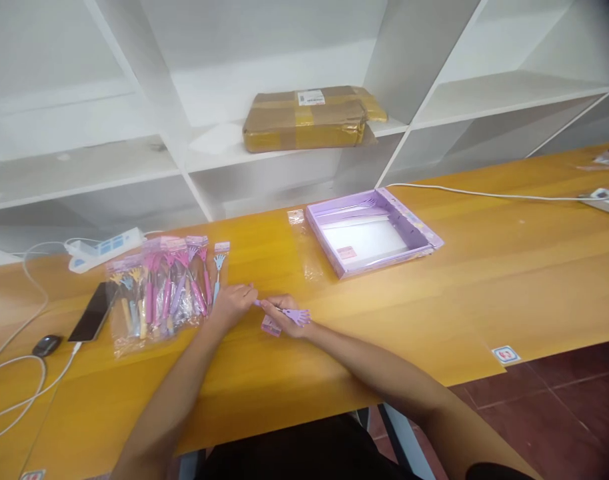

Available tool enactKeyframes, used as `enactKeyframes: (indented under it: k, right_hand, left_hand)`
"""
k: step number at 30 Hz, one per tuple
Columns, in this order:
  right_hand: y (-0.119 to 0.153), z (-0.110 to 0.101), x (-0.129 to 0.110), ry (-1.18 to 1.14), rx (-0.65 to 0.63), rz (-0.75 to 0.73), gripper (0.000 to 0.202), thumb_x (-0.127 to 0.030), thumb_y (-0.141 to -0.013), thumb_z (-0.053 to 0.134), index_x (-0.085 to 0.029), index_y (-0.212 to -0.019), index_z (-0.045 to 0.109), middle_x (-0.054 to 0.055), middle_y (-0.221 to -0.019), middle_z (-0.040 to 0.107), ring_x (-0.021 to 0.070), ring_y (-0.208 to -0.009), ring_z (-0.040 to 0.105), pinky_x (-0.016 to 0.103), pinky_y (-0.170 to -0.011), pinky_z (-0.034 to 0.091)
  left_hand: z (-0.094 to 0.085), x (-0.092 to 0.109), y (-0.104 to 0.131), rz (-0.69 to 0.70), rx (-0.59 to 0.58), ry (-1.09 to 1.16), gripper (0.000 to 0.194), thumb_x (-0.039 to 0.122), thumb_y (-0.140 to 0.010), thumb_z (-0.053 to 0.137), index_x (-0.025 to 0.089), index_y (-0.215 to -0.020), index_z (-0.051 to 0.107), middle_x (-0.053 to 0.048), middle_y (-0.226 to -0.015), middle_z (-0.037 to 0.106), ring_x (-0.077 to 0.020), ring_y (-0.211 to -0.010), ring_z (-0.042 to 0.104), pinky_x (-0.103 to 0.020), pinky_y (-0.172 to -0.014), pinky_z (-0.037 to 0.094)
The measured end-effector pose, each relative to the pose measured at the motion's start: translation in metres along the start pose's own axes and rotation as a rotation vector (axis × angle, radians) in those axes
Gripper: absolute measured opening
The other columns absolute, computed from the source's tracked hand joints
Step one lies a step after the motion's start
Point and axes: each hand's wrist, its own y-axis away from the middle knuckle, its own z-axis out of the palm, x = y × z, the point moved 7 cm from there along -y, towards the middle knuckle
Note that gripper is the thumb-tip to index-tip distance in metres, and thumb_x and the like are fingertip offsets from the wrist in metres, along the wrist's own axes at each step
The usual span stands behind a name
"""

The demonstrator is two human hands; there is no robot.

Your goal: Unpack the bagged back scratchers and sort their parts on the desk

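A purple back scratcher [298, 316] with a small hand-shaped head lies across both of my hands, its head toward the right. My left hand [237, 301] is closed at the handle end. My right hand [283, 313] is wrapped round the part near the head. Below the right hand's fingers shows a pink printed label [271, 325]; whether it is joined to a bag I cannot make out. Left of my left hand lies a pile of bagged back scratchers [167, 287] in pink, blue, yellow and purple. One blue back scratcher [218, 267] lies at the pile's right edge.
A shallow purple box [384, 263] with a few purple pieces inside stands behind my hands, beside a clear plastic bag [307, 247]. Leftward are a power strip [104, 249], a phone [91, 313] and cables. A taped parcel [304, 123] rests on the shelf.
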Motion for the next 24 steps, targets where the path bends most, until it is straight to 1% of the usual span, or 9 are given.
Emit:
enactKeyframes:
  k: [3,6,10,13,16,20,22,24]
  right_hand:
    - [0.000,0.001,-0.001,-0.003,-0.003,-0.014,0.058,-0.066,-0.102,0.054,-0.023,-0.064,0.042,-0.005,-0.058,0.037,0.0111,-0.054,0.033,0.028,-0.053,0.024]
    - [0.001,0.001,-0.007,0.029,-0.008,-0.067,0.058,-0.062,-0.105,0.053,-0.023,-0.063,0.041,-0.004,-0.057,0.038,0.0114,-0.053,0.034,0.028,-0.053,0.025]
    - [0.007,0.004,-0.017,0.052,-0.001,-0.150,0.056,-0.056,-0.108,0.049,-0.024,-0.062,0.041,-0.003,-0.056,0.042,0.0120,-0.051,0.039,0.028,-0.052,0.028]
    - [0.011,0.007,-0.019,0.022,0.003,-0.141,0.055,-0.055,-0.108,0.048,-0.025,-0.063,0.041,-0.003,-0.056,0.045,0.0118,-0.049,0.042,0.028,-0.049,0.031]
    - [0.011,0.008,-0.021,0.009,-0.003,-0.133,0.055,-0.054,-0.109,0.049,-0.024,-0.063,0.041,-0.003,-0.055,0.046,0.0116,-0.048,0.044,0.027,-0.048,0.030]
    - [0.010,0.009,-0.023,-0.016,-0.015,-0.131,0.056,-0.053,-0.109,0.049,-0.024,-0.062,0.041,-0.004,-0.054,0.044,0.0114,-0.048,0.043,0.027,-0.048,0.029]
    - [0.010,0.012,-0.024,-0.014,-0.029,-0.140,0.056,-0.053,-0.109,0.049,-0.024,-0.062,0.043,-0.003,-0.054,0.046,0.0115,-0.049,0.043,0.027,-0.049,0.029]
    - [0.010,0.014,-0.027,0.001,-0.039,-0.160,0.056,-0.053,-0.109,0.049,-0.023,-0.062,0.046,-0.003,-0.055,0.046,0.0113,-0.050,0.040,0.028,-0.050,0.028]
  left_hand:
    - [-0.011,0.005,-0.001,0.103,0.087,-0.080,0.040,0.005,-0.105,0.054,0.019,-0.067,0.052,0.001,-0.060,0.056,-0.0147,-0.056,0.048,-0.033,-0.057,0.022]
    - [-0.020,0.010,-0.002,0.187,0.163,-0.143,0.039,0.002,-0.103,0.058,0.019,-0.068,0.050,0.003,-0.060,0.054,-0.0133,-0.056,0.048,-0.033,-0.057,0.023]
    - [-0.031,0.015,-0.002,0.261,0.227,-0.209,0.038,0.000,-0.100,0.061,0.019,-0.070,0.048,0.004,-0.060,0.052,-0.0122,-0.057,0.047,-0.033,-0.058,0.025]
    - [-0.038,0.018,-0.002,0.293,0.249,-0.253,0.037,-0.001,-0.099,0.063,0.020,-0.072,0.047,0.005,-0.061,0.052,-0.0116,-0.057,0.047,-0.032,-0.058,0.025]
    - [-0.042,0.020,-0.003,0.314,0.258,-0.276,0.037,0.000,-0.099,0.063,0.020,-0.073,0.046,0.006,-0.061,0.052,-0.0112,-0.056,0.047,-0.032,-0.058,0.026]
    - [-0.045,0.021,-0.003,0.331,0.256,-0.297,0.037,0.000,-0.099,0.062,0.020,-0.073,0.046,0.006,-0.061,0.051,-0.0109,-0.056,0.047,-0.032,-0.057,0.025]
    - [-0.047,0.021,0.000,0.334,0.255,-0.307,0.037,0.000,-0.100,0.061,0.020,-0.073,0.045,0.006,-0.061,0.051,-0.0109,-0.055,0.047,-0.032,-0.057,0.025]
    - [-0.049,0.020,0.004,0.337,0.253,-0.314,0.038,0.001,-0.100,0.061,0.020,-0.072,0.045,0.006,-0.061,0.051,-0.0112,-0.055,0.047,-0.031,-0.057,0.026]
